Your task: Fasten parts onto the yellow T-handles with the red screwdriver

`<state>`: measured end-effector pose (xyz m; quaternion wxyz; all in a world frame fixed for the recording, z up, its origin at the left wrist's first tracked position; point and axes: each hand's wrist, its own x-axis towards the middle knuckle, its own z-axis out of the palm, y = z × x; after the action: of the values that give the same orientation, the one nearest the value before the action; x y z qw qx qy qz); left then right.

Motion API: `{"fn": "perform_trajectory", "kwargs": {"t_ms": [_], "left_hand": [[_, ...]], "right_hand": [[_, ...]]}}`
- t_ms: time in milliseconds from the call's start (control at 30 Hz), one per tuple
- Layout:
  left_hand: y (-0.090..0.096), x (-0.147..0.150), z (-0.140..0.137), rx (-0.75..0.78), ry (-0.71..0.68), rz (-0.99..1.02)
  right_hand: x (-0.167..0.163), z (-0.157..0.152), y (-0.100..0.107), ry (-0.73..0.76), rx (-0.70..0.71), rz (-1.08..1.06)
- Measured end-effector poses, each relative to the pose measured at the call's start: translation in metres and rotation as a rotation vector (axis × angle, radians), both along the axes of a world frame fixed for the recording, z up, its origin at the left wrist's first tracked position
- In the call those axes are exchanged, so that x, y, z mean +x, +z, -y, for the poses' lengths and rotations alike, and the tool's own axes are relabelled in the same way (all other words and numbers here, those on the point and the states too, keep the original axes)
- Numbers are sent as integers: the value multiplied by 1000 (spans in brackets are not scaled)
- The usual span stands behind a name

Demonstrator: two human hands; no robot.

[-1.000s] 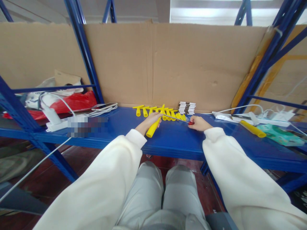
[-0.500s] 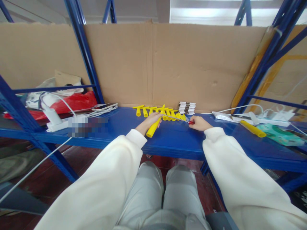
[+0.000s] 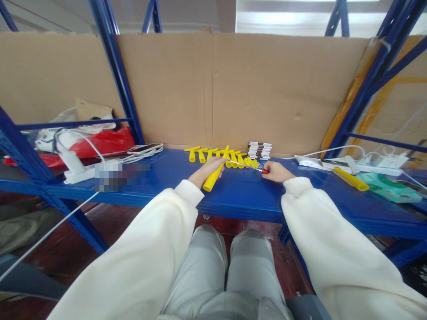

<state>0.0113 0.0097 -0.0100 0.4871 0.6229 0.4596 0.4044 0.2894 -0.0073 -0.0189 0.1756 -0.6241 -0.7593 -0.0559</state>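
Your left grip [image 3: 209,167] holds, partly hiding, a yellow tube [image 3: 212,179]; your right grip [image 3: 276,171] clasps a screwdriver [image 3: 265,171], tip indistinct.

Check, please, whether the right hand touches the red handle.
Touching: the head view shows the right hand gripping the red handle, whose front end sticks out.

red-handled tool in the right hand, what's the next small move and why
Perhaps press the red-handled tool gently toward the yellow piece: the left hand grips that piece, the right hand holds the tool, and its thin metal shaft points at the piece beside the left hand. Whether the tip is seated is too small to tell.
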Motion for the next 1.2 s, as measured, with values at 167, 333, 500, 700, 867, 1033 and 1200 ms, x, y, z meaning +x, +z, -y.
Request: {"fn": "perform_trajectory", "kwargs": {"t_ms": [167,333,500,700,867,1033,1200], "left_hand": [[0,0,-1,-3,13,-4],[0,0,0,-4,8,-2],[0,1,1,-5,19,-15],[-1,0,-1,-3,13,-8],[-1,0,-2,-6,7,-12],[-1,0,-1,-9,5,-10],[0,0,-1,-18,12,-18]], "right_hand": [[0,-2,-2,5,-14,-1],[1,-2,-1,9,-31,-10],[1,-1,0,-11,-5,28],[1,-1,-1,-1,-18,2],[1,-1,0,-36,-26,21],[0,1,1,-25,-11,33],[1,0,0,-16,-11,29]]}}
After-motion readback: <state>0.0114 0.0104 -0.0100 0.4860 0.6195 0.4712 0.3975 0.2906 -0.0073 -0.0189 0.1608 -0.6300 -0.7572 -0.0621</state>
